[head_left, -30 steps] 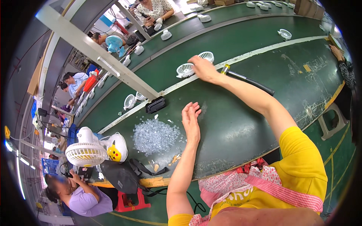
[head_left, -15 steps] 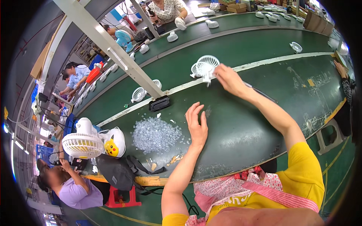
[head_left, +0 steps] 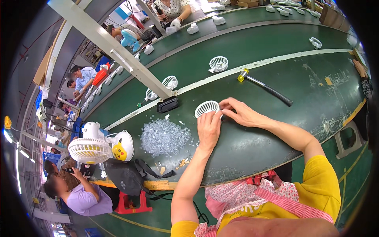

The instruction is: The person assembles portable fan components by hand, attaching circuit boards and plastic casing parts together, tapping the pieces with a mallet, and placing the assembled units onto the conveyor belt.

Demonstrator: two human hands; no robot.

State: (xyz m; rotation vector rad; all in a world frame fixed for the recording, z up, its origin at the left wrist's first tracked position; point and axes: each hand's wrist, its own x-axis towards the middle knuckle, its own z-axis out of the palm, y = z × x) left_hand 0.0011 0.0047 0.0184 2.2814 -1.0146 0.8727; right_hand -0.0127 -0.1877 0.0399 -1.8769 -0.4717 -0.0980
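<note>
A white round fan housing with a slatted cage is in front of me, just above or on the dark worktable; I cannot tell which. My left hand grips it from the near side, fingertips curled at its edge. Thumb and fingers of my right hand pinch its right side, partly hiding it. To the left lies a pile of small clear plastic pieces. Beyond my right hand rests a mallet with a yellow head and black handle.
Several white fan housings, one being a slatted cage, sit on the green conveyor beyond a pale rail. A black box stands by a metal post. At left are a white fan and a dark bag. Co-workers sit around.
My right hand has brought the fan housing from near the rail toward me, and my left hand now grips it too. The mallet is uncovered. Another housing stays on the conveyor.
</note>
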